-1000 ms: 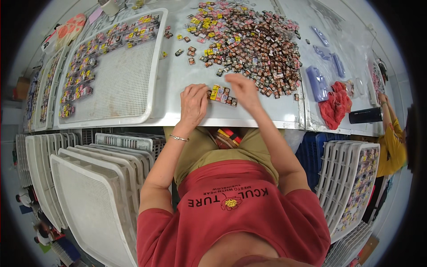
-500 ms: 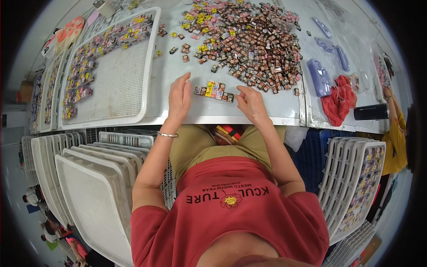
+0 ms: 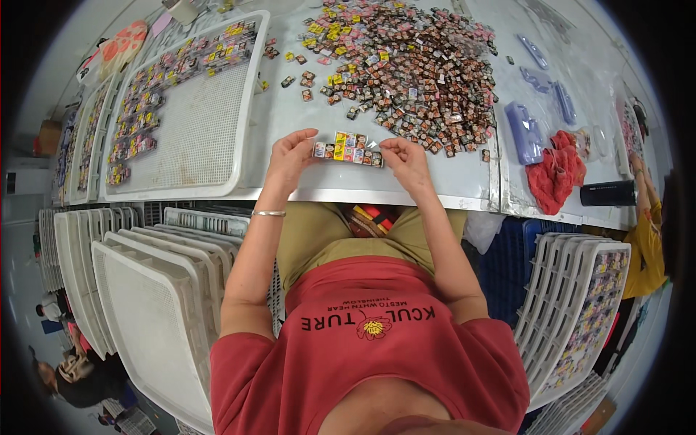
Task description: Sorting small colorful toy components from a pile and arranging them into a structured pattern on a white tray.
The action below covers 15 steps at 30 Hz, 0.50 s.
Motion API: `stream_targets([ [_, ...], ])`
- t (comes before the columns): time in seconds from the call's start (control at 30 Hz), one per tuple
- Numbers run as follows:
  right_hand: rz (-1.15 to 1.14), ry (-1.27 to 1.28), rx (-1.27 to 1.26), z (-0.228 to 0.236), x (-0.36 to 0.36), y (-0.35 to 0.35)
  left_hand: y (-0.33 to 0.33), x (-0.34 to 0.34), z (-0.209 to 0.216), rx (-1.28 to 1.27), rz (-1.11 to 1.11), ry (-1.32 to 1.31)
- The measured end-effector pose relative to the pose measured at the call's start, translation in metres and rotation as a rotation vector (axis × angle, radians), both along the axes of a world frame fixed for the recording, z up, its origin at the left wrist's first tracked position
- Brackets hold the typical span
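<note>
Close to the table's near edge lies a cluster of small printed blocks [image 3: 349, 150], in black, yellow, pink and white, with one longer row and a shorter one above. My left hand [image 3: 292, 156] is at its left end, thumb and fingers pinched together. At the right end my right hand [image 3: 407, 163] pinches in the same way, fingertips right beside the blocks. A faint clear glint shows by the right fingertips; what either pinch holds is too small to make out. Beyond my hands spreads a big heap of similar loose blocks [image 3: 428, 80].
Left on the table is a white mesh tray [image 3: 196, 116] partly lined with block clusters. To the right lie a purple plastic holder [image 3: 523, 130], a red cloth [image 3: 554, 177] and a black cylinder [image 3: 607, 193]. White trays [image 3: 145, 312] stand stacked below; a co-worker's yellow sleeve [image 3: 644, 246] shows at right.
Both hands have gone from loosely spread fingers to pinches at the two ends of the block cluster. The cluster lies nearly where it was.
</note>
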State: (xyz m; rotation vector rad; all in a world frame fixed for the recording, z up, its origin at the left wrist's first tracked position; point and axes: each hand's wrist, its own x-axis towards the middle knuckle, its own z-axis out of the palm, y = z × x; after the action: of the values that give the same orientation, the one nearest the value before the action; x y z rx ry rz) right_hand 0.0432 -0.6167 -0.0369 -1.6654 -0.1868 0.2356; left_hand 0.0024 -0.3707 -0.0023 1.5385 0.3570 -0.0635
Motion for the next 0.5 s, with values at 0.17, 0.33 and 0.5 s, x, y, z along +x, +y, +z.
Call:
stream_targets([
  [0.17,0.023,0.124,0.039,0.018,0.001,0.002,-0.018,-0.014,-0.002,-0.449,0.141,0.053],
  [0.33,0.041,0.119,0.057,0.013,0.007,0.002,-0.015,-0.019,-0.012,-0.34,0.065,0.036],
  [0.5,0.05,0.139,0.092,0.013,0.008,0.01,-0.014,-0.023,-0.008,-0.611,0.152,0.041],
])
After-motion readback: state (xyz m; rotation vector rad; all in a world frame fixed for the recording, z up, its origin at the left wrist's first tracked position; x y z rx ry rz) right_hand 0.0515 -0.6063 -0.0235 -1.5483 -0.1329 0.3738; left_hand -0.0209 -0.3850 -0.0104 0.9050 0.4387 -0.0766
